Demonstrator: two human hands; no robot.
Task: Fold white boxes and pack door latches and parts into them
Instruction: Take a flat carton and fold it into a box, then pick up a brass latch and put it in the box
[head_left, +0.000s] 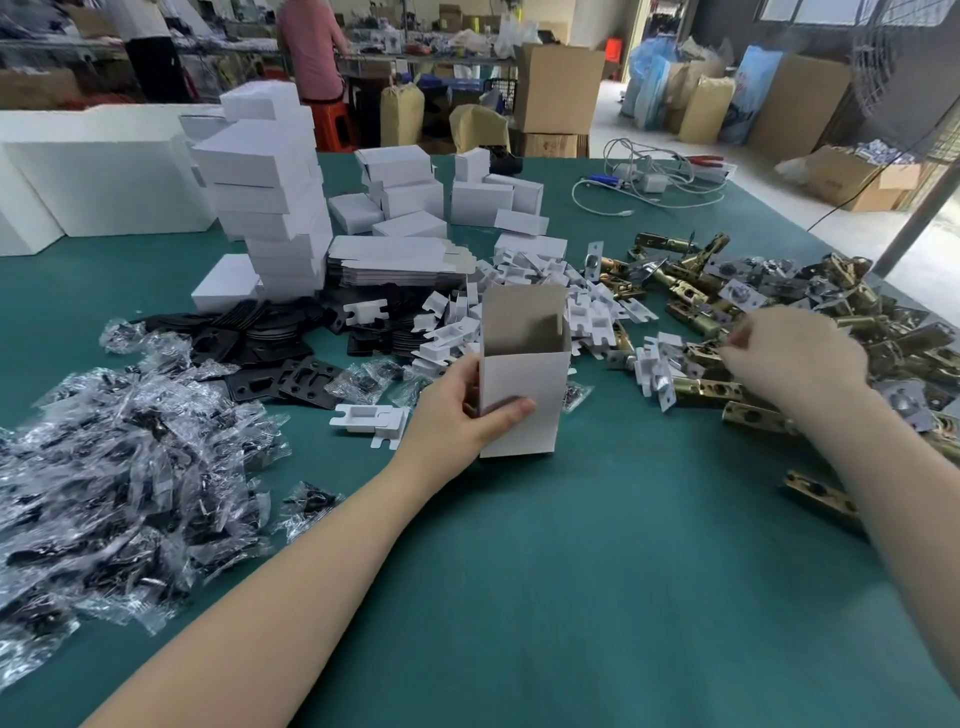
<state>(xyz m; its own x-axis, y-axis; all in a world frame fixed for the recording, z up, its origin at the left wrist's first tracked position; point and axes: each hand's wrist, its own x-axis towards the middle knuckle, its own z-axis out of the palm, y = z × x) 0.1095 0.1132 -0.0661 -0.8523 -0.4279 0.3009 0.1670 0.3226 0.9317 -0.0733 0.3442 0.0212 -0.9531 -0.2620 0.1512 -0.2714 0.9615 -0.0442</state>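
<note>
Left grip (457, 410) clasps upright open-topped white box (524, 395) on bare green tabletop (597, 545); blurred right grip (795, 353) over door latches (706, 392), closure indeterminate.

head-worn view, down over green table (597, 545)

Matt white card box (524, 400), shiny brass-toned metal latches (701, 391), crinkly clear plastic bags (130, 441).

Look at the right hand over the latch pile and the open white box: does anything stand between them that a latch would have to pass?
Nothing visible blocks the way. The white box, held upright by the left hand, has its top open. Between it and the right hand only low-lying latches and white inserts rest on the green table.
</note>
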